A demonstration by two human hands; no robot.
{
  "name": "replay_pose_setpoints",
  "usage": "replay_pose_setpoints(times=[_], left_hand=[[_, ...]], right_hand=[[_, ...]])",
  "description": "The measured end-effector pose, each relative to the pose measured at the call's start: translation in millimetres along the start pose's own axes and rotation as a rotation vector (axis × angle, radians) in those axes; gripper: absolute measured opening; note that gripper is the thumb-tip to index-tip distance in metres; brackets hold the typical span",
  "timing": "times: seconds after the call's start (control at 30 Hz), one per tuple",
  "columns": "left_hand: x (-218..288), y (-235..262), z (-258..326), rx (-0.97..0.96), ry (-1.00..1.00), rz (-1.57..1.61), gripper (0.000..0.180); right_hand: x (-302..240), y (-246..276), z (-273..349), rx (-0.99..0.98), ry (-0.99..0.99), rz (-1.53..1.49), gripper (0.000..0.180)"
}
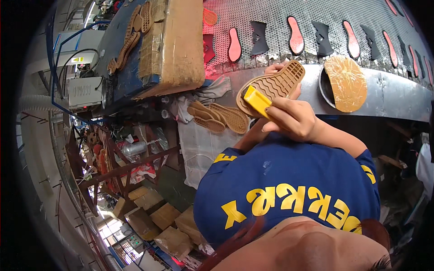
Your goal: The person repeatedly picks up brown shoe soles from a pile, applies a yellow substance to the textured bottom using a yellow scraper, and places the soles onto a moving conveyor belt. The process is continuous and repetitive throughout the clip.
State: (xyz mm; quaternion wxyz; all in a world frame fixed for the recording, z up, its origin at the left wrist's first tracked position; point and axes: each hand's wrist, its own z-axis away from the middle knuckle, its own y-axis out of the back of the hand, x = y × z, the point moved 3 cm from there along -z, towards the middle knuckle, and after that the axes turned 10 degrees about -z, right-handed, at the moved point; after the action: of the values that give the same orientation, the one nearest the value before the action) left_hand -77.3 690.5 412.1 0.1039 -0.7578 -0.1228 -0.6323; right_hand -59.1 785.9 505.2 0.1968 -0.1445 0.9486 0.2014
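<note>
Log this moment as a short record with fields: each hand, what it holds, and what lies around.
right hand: closed around a yellow block, pressed against the sole
left hand: mostly hidden behind the tan shoe sole; only fingertips show, gripping its top edge
sole: tread side faces the camera, tilted, held up in front of the conveyor
conveyor mesh: carries pink insoles and dark cut pieces in a row
loose soles: a pile to the left, below the cardboard box
round tan pad: on the metal edge at right
</note>
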Motion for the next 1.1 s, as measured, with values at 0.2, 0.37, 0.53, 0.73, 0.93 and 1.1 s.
replay_pose_setpoints(times=[0.2, 0.37, 0.53, 0.73, 0.93, 1.1], left_hand=[[16.7, 1.1, 4.0, -0.087, 0.042, 0.073, 0.058], [5.3, -8.7, 7.3, -0.076, 0.112, 0.305, 0.06], [-14.1, -9.2, 4.6, -0.214, 0.387, 0.477, 0.059], [-12.7, -19.8, 4.9, -0.367, 0.464, 0.389, 0.059], [1.9, -20.5, 0.9, -0.46, 0.599, 0.562, 0.062], [4.4, -21.5, 5.4, -0.508, 0.548, 0.608, 0.063]], right_hand=[[3.7, 11.1, 7.8, 0.015, -0.048, 0.041, 0.037], [5.5, 7.0, 5.0, 0.024, -0.086, 0.045, 0.037], [4.0, 7.7, 2.3, 0.03, -0.041, 0.029, 0.035], [9.3, 13.8, 6.0, -0.037, -0.014, 0.033, 0.034], [13.3, 24.6, 5.3, -0.045, 0.013, 0.045, 0.035], [15.8, 30.1, 8.5, -0.037, 0.025, 0.059, 0.036]])
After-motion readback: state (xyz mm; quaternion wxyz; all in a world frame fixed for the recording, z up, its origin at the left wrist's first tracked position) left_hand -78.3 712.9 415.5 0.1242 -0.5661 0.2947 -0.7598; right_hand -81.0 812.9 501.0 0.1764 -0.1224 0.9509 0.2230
